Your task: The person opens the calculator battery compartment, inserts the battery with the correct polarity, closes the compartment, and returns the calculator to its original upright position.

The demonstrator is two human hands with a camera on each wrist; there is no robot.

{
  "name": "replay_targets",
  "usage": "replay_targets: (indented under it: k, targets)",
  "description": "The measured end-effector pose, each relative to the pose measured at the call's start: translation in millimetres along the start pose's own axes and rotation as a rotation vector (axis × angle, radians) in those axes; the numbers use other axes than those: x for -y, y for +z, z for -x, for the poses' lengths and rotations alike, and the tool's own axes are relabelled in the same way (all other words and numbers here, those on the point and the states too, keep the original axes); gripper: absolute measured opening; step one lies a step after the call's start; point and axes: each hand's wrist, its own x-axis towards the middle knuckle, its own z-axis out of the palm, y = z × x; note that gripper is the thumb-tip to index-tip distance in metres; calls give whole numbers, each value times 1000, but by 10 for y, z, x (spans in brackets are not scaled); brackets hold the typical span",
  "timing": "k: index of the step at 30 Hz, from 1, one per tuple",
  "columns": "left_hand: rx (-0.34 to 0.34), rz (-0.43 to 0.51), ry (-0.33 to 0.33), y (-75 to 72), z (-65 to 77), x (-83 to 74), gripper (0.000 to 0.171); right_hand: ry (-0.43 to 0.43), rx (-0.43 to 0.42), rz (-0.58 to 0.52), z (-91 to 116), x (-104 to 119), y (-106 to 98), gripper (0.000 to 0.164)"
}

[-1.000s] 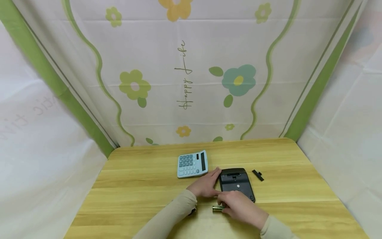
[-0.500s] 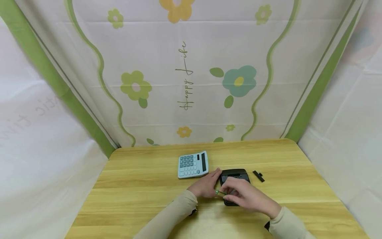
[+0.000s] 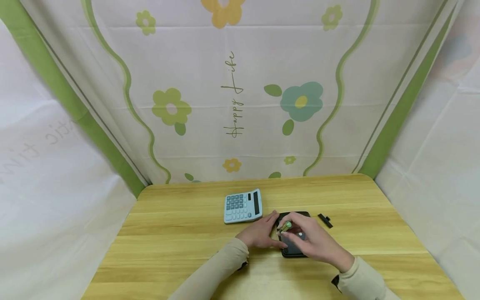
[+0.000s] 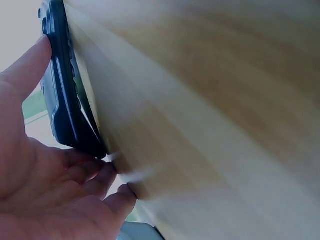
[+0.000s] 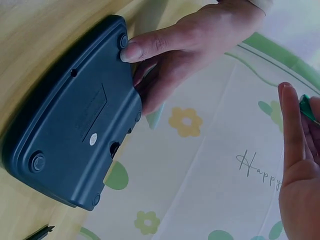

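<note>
A black calculator (image 3: pixel 294 249) lies face down on the table, its underside with round feet and an open slot showing in the right wrist view. My left hand (image 3: pixel 260 233) grips its left side, thumb (image 5: pixel 145 47) on the underside near a corner foot. In the left wrist view, the other fingers (image 4: pixel 80 167) curl at the calculator's end. Over the calculator, my right hand (image 3: pixel 315 239) pinches a green and gold battery (image 3: pixel 286 226) between thumb and fingertips. Only the battery's green end (image 5: pixel 306 107) shows in the right wrist view.
A light blue calculator (image 3: pixel 243 206) lies face up, left of and behind the black one. To the right lies a small black battery cover (image 3: pixel 325 221). The wooden table (image 3: pixel 168 241) meets a flowered cloth (image 3: pixel 240 166) at its back edge.
My right hand has lifted the battery from the table in front and carried it up over the black calculator, turning its end upward. My left thumb now lies over the calculator's edge.
</note>
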Motion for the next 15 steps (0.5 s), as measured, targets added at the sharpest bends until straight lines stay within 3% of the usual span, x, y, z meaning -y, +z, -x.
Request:
replay_targets:
  k: [8,15]
  targets:
    - [-3,14,-7,2,2,-2,108,26,-79,25,-5,21,14,18]
    - [10,23,-2,-7,6,-15,106,94,-153,-6,-31,146,2,42]
